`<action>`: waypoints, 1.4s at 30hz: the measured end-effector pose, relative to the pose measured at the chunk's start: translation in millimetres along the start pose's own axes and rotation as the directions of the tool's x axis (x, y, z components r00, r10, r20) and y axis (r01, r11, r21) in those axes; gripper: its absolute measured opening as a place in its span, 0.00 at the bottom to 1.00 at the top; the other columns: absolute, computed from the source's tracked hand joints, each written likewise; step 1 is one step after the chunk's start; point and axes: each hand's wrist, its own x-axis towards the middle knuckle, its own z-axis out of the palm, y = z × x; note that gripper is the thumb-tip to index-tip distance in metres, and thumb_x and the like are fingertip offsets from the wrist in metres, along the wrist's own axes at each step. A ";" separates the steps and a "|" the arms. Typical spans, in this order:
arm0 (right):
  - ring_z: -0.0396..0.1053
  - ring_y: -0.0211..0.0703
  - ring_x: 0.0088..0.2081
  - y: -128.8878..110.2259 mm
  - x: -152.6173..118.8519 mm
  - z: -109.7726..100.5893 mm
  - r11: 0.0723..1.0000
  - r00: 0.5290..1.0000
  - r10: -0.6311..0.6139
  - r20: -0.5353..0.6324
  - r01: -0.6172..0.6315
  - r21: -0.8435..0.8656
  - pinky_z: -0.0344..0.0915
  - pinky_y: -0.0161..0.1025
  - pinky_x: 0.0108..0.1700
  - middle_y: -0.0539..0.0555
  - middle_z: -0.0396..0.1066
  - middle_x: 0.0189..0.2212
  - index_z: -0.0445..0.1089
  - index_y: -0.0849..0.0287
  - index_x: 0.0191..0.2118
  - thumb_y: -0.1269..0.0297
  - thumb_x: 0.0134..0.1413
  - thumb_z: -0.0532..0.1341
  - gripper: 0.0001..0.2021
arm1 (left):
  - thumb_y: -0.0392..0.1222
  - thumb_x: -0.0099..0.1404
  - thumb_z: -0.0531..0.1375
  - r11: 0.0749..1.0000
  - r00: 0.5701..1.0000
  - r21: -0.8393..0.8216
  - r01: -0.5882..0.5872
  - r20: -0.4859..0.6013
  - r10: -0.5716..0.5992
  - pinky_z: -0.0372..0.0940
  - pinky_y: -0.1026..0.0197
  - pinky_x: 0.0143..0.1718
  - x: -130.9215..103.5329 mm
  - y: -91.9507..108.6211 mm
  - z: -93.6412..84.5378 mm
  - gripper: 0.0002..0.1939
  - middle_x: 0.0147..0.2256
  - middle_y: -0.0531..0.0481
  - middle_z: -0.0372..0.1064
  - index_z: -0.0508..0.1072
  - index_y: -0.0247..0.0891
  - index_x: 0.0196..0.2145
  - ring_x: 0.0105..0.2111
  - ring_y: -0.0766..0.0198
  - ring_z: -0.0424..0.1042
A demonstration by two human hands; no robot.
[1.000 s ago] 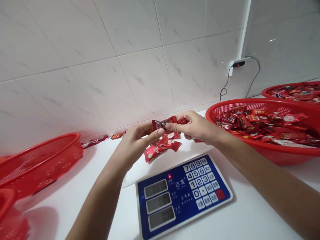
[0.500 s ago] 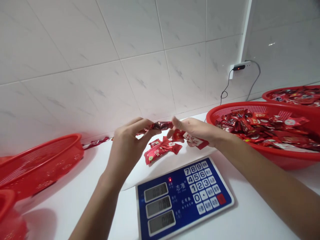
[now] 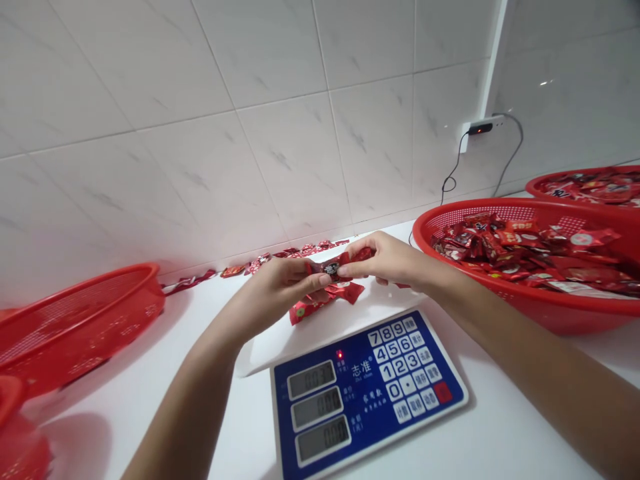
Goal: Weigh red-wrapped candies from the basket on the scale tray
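Note:
Over the weighing pan (image 3: 270, 347) of a blue digital scale (image 3: 370, 400), both hands meet at a dark red wrapped candy (image 3: 327, 267). My left hand (image 3: 280, 287) is closed on its left end, thumb in front. My right hand (image 3: 387, 260) pinches the right end and also has red wrapped candy against the palm, mostly hidden by the fingers. Beneath the hands, a few red wrapped candies (image 3: 350, 292) lie on the pan, partly covered by my left hand. The scale's top display reads a small number and a red light glows.
A red basket (image 3: 530, 310) full of wrapped candies stands at right, another red basket (image 3: 537, 187) behind it. Red baskets (image 3: 95, 327) stand at left. A row of candies (image 3: 300, 251) lies along the tiled wall. A cable (image 3: 455, 167) hangs from a wall socket.
Both hands have drawn closer together and lowered slightly, so the dark red candy turned its printed face to me. My right fingers now hide most of the candy in the palm.

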 end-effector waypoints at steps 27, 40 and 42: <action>0.73 0.41 0.24 -1.6 4.5 3.0 0.940 0.982 0.191 0.004 -0.184 0.288 0.66 0.33 0.22 0.56 0.74 0.30 0.52 0.64 0.67 0.77 0.53 0.58 0.34 | 0.58 0.61 0.61 0.956 0.928 0.281 0.086 -0.372 0.026 0.64 0.54 0.38 9.8 -11.4 -1.3 0.19 0.43 0.40 0.78 0.80 0.40 0.37 0.38 0.50 0.74; 0.73 0.39 0.23 -3.6 0.3 7.2 0.918 0.977 0.022 0.211 -0.103 0.383 0.67 0.32 0.25 0.53 0.75 0.23 0.53 0.63 0.66 0.70 0.60 0.58 0.29 | 0.52 0.61 0.64 0.995 0.987 0.054 -0.081 -0.137 0.088 0.70 0.57 0.39 -1.5 11.9 15.9 0.13 0.39 0.46 0.76 0.75 0.40 0.36 0.37 0.58 0.76; 0.74 0.39 0.24 0.6 3.6 4.9 0.915 0.975 0.012 0.221 -0.100 0.391 0.67 0.32 0.25 0.54 0.75 0.24 0.62 0.65 0.61 0.67 0.60 0.60 0.24 | 0.49 0.60 0.65 0.994 0.983 -0.019 -0.104 -0.156 0.099 0.70 0.57 0.39 0.4 7.9 13.8 0.12 0.37 0.47 0.76 0.74 0.39 0.36 0.37 0.58 0.76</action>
